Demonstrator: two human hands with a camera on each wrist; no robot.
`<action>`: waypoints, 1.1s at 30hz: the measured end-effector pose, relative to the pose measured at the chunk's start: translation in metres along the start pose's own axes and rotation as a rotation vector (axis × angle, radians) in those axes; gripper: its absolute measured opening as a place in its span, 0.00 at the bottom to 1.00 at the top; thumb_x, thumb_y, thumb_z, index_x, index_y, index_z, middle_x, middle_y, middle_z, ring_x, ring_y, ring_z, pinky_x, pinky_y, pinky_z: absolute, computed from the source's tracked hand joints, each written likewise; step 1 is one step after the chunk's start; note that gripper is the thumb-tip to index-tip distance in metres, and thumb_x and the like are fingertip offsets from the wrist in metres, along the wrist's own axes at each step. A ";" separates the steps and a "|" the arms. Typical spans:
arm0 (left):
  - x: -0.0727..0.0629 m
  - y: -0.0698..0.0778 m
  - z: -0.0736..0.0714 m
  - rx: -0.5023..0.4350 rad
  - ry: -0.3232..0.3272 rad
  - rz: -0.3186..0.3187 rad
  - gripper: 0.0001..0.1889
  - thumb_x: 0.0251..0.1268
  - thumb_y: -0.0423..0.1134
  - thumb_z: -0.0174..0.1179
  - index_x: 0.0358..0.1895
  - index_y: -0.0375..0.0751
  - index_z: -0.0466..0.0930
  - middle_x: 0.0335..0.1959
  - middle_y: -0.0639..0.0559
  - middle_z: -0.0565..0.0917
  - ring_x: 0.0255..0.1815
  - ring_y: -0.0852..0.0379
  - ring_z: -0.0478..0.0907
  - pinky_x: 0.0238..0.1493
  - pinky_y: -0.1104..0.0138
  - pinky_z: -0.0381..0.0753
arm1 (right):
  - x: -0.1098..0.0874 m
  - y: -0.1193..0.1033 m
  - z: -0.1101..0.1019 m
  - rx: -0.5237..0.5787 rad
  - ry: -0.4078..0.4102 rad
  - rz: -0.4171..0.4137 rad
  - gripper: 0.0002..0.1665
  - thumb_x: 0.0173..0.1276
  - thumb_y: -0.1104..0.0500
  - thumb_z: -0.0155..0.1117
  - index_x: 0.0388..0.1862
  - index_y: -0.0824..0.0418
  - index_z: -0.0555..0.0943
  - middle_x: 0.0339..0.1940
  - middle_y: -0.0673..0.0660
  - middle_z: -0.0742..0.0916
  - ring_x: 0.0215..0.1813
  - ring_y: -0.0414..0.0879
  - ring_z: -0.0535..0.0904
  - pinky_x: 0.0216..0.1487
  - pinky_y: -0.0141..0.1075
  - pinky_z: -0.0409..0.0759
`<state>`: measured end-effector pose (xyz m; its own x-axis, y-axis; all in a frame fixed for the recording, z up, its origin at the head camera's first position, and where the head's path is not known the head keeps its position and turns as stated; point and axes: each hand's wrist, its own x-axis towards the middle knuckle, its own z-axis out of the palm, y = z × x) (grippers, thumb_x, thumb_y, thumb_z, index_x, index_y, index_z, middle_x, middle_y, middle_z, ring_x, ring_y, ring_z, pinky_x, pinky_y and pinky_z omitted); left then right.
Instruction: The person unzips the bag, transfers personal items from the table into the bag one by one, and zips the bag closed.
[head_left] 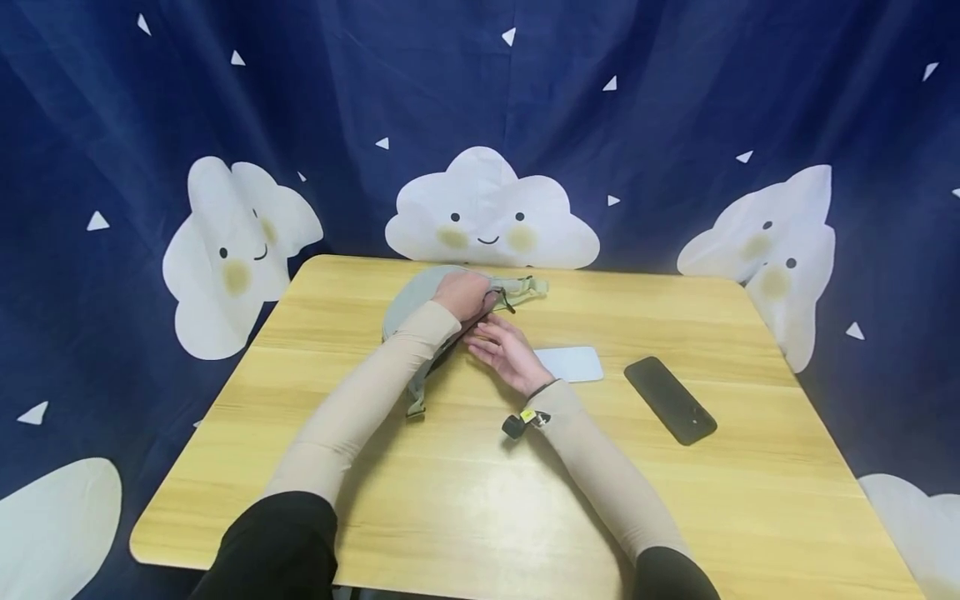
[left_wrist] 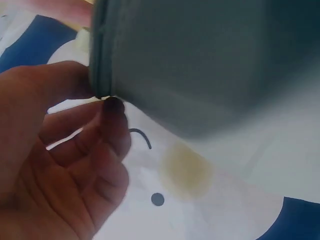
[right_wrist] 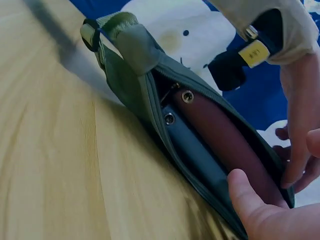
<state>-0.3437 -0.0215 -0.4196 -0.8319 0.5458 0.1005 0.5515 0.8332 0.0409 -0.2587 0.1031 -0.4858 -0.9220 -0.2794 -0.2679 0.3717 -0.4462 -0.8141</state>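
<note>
A grey-green zip bag with straps (head_left: 417, 293) stands on its edge at the table's far side. My left hand (head_left: 461, 294) pinches the rim by one end of its zip opening, thumb and fingertips on the fabric in the left wrist view. Inside the unzipped bag, the right wrist view shows a dark blue item (right_wrist: 197, 147) beside a maroon item (right_wrist: 230, 137), each with a round metal snap or eyelet. My right hand (head_left: 512, 357) is at the opening with loosely extended fingers, its thumb (right_wrist: 247, 200) over the items. Whether that thumb presses on them, I cannot tell.
A white flat rectangular object (head_left: 572, 364) lies just right of my right hand, partly behind it. Further right lies a black smartphone (head_left: 670, 401). The wooden table (head_left: 465, 517) ends at a blue curtain (head_left: 637, 142) with cloud prints. A small camera (head_left: 514, 426) hangs from my right wrist.
</note>
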 end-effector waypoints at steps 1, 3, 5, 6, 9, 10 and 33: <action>0.003 0.000 0.001 0.010 -0.021 -0.003 0.15 0.75 0.42 0.58 0.29 0.39 0.83 0.35 0.43 0.90 0.36 0.44 0.87 0.40 0.50 0.87 | 0.001 0.001 0.000 -0.003 -0.003 -0.001 0.43 0.79 0.64 0.49 0.86 0.61 0.43 0.74 0.68 0.68 0.77 0.65 0.68 0.79 0.47 0.68; 0.007 0.001 0.002 0.021 -0.045 -0.002 0.13 0.74 0.40 0.59 0.28 0.39 0.83 0.37 0.43 0.90 0.36 0.43 0.87 0.41 0.50 0.87 | 0.004 0.002 -0.001 -0.007 -0.005 -0.003 0.43 0.79 0.64 0.49 0.86 0.60 0.44 0.70 0.65 0.72 0.79 0.65 0.66 0.79 0.47 0.68; 0.009 0.001 0.003 0.026 -0.051 0.004 0.13 0.73 0.40 0.59 0.29 0.40 0.83 0.37 0.44 0.91 0.36 0.43 0.88 0.42 0.50 0.87 | 0.006 0.002 -0.001 -0.012 -0.008 -0.006 0.42 0.79 0.64 0.50 0.86 0.58 0.47 0.64 0.61 0.77 0.78 0.64 0.68 0.78 0.47 0.69; 0.009 0.001 0.003 0.029 -0.053 0.009 0.13 0.74 0.40 0.59 0.29 0.40 0.83 0.38 0.44 0.91 0.36 0.42 0.88 0.42 0.50 0.87 | 0.007 0.002 -0.001 -0.013 -0.012 -0.007 0.41 0.79 0.64 0.50 0.86 0.57 0.49 0.61 0.59 0.79 0.77 0.63 0.70 0.78 0.47 0.69; 0.008 0.000 0.003 0.028 -0.042 0.022 0.13 0.74 0.40 0.60 0.29 0.40 0.84 0.37 0.44 0.91 0.36 0.42 0.88 0.42 0.49 0.87 | 0.009 0.002 0.000 -0.020 -0.023 -0.010 0.39 0.79 0.64 0.50 0.85 0.57 0.52 0.54 0.55 0.82 0.73 0.60 0.74 0.78 0.47 0.69; 0.008 0.000 0.003 0.025 -0.039 0.025 0.13 0.74 0.40 0.60 0.29 0.40 0.84 0.37 0.44 0.91 0.36 0.42 0.88 0.41 0.49 0.87 | 0.009 0.001 0.000 -0.020 -0.025 -0.012 0.39 0.78 0.65 0.49 0.85 0.57 0.53 0.53 0.54 0.83 0.73 0.60 0.74 0.79 0.48 0.69; -0.041 -0.010 -0.007 -0.067 -0.067 -0.015 0.03 0.64 0.32 0.64 0.37 0.37 0.84 0.38 0.44 0.89 0.37 0.45 0.85 0.45 0.51 0.86 | 0.009 -0.006 0.004 0.057 -0.029 0.062 0.41 0.78 0.64 0.48 0.84 0.63 0.46 0.68 0.67 0.72 0.71 0.61 0.72 0.78 0.47 0.69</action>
<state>-0.3145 -0.0531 -0.4173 -0.8413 0.5395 0.0322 0.5396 0.8349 0.1083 -0.2690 0.0994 -0.4812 -0.8941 -0.3317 -0.3010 0.4339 -0.4747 -0.7657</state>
